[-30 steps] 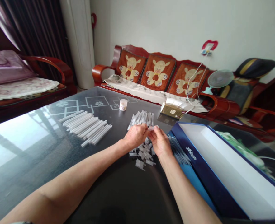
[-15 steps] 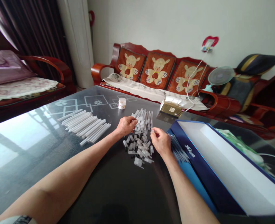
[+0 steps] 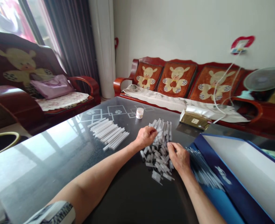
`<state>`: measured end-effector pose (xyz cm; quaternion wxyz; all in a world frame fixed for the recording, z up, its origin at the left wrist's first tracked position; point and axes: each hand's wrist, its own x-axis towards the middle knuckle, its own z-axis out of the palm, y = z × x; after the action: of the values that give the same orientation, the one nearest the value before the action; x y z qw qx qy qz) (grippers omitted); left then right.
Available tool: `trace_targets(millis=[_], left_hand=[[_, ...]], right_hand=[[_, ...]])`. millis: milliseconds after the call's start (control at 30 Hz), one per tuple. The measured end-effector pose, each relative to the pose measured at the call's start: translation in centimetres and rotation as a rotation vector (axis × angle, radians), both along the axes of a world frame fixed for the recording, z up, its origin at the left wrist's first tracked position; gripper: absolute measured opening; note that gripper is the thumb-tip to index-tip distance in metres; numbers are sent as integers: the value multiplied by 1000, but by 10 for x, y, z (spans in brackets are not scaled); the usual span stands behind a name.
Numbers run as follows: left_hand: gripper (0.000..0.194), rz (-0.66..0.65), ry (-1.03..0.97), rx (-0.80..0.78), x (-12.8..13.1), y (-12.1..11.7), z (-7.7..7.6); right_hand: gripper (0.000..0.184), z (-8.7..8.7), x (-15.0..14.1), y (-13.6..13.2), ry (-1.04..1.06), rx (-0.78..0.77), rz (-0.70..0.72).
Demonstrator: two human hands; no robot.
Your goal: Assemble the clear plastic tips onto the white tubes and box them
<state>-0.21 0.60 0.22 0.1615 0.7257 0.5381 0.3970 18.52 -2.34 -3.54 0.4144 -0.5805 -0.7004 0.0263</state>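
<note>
Translucent plastic pieces (image 3: 160,167) lie between left hand (image 3: 147,137) and right hand (image 3: 179,156), long axes pointing variously; both curl narrowly, contents unclear.

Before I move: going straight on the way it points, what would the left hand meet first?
The left hand would probably meet the bunch of whitish tubes first, though it might pass over them; its height above the table is unclear.

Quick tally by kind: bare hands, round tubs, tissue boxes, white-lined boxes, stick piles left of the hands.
Bare left hand and right hand: 2
Small white round tub: 1
Gold rectangular tissue box: 1
Dark-blue, white-lined box: 1
Pile of long white sticks: 1
Total: 6
</note>
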Motion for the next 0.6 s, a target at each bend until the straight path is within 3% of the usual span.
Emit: trace_targets(millis=[133,267,433,600], left_hand=[[35,68,28,-25,-5,7,7],[37,94,64,-21,-23,17,27],[35,156,-71,7,-74,33,54],[47,218,-69,49,-129,39,58]], right_hand=[[42,-1,1,3,4,3,5],[42,-3,2,4,11,21,-2],[43,-6,1,6,17,39,9],[45,-9,2,8,13,50,6]])
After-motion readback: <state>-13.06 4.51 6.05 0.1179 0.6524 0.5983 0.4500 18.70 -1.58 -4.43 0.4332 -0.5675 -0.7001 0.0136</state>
